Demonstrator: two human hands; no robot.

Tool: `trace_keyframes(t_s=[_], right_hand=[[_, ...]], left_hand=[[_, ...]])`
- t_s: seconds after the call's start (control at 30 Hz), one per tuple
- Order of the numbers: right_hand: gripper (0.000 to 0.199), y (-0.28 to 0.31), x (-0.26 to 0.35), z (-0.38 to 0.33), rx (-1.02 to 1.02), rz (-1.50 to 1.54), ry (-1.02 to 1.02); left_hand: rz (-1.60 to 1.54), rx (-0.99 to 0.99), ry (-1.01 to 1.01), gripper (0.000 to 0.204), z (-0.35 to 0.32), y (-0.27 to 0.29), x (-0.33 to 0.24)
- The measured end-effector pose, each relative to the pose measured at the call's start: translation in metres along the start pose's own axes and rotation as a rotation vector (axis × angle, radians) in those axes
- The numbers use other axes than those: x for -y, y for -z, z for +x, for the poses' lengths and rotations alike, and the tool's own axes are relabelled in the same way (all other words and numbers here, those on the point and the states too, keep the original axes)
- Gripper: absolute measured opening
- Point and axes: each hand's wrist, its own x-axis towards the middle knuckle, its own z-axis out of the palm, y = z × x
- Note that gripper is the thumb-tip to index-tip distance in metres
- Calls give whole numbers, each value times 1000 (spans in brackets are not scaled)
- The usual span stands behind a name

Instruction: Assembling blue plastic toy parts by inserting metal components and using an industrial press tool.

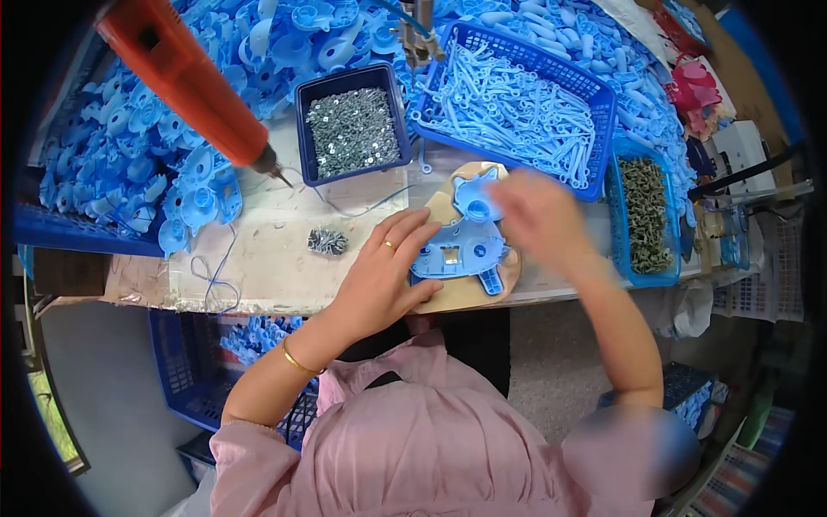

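Blue plastic housing point(465, 241) lies at frame centre on a tan wooden jig point(457, 293). Her left hand point(383, 271) rests flat, fingers spread, pressing its left edge. Her right hand point(538, 215) hovers above its right side, blurred; I cannot tell its grip. An orange power screwdriver point(185, 82) hangs at upper left, beside a tray of screws point(351, 129).

A pale pink garment with gathered folds fills the lower middle of the frame, its short sleeves ending above the elbows, forearms bare. The left hand point(379, 276) wears a thin gold ring on one finger and a slim gold bangle at the wrist; the right hand point(538, 215) is motion-blurred
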Motion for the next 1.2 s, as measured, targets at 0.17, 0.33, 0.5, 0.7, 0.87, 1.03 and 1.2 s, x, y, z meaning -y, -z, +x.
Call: trace_keyframes(t_s=[0.17,0.33,0.5,0.7,0.87,1.03,1.2], right_hand=[[16,7,-70,42,-134,-126,-253],[13,-19,-84,58,-135,-158,-167],[7,-8,-94,61,-190,-143,-106],[16,40,-78,43,-307,52,-348],[19,49,-26,-8,-113,609,-310],[22,35,44,-40,131,748,-325],[16,46,33,-59,81,681,-403]], left_hand=[[-36,-7,-29,66,8,-3,-7],[-3,-14,-43,61,12,-4,-11],[-7,-36,-37,57,16,-3,-9],[50,-101,-53,52,20,0,-6],[-44,-189,-102,49,27,4,-15],[-314,-11,5,53,38,-7,-51],[-291,211,56,41,38,-15,-54]])
